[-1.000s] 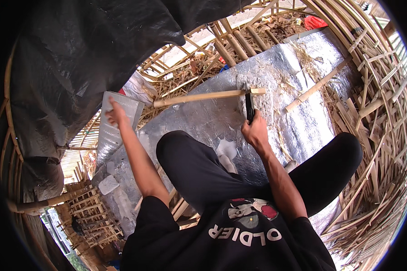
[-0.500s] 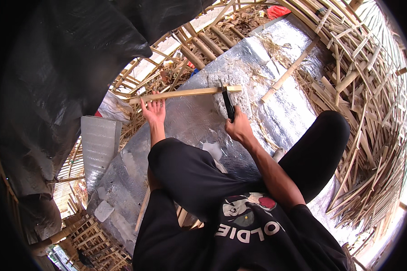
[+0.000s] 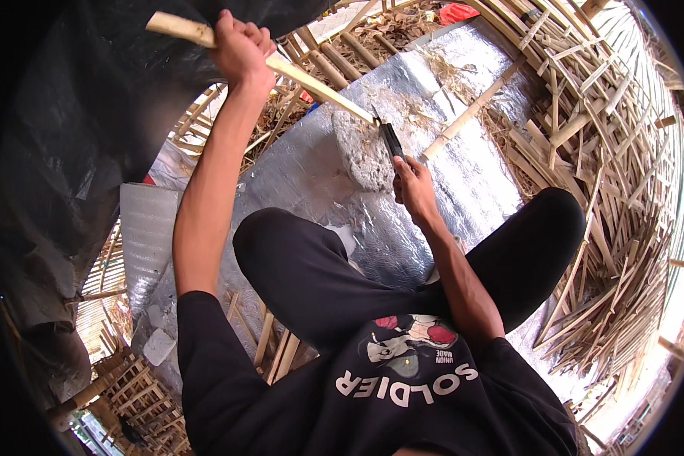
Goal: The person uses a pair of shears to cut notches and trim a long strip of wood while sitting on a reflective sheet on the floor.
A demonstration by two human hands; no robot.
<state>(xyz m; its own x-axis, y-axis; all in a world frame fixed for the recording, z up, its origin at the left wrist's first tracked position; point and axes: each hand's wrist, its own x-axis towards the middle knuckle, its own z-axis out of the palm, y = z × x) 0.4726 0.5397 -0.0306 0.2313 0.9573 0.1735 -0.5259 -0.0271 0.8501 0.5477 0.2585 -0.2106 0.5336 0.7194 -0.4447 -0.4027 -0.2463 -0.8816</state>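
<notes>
raised since the earlier frame: the left hand point(image 3: 243, 57), wrapped around the bamboo strip point(image 3: 311, 85), has swung its upper end high.
strip in one piece, its lower end at the knife point(image 3: 392, 141) gripped by the right hand point(image 3: 416, 182), over a pitted block point(image 3: 357, 163); cutting left cannot be told. silver sheeting point(image 3: 292, 171) lies beneath, near heaped bamboo slats point(image 3: 608, 304) and black tarp point(image 3: 68, 129).

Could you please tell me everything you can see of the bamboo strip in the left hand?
The bamboo strip is long, narrow and pale yellow, wood-like in look, with a wider-looking upper-left end. It slants down to the right. The left hand's grip is wrapped around it nearer that end. Its lower end reaches over the rough grey block, beside the blade of the black-handled knife; whether it touches either is unclear.
</notes>
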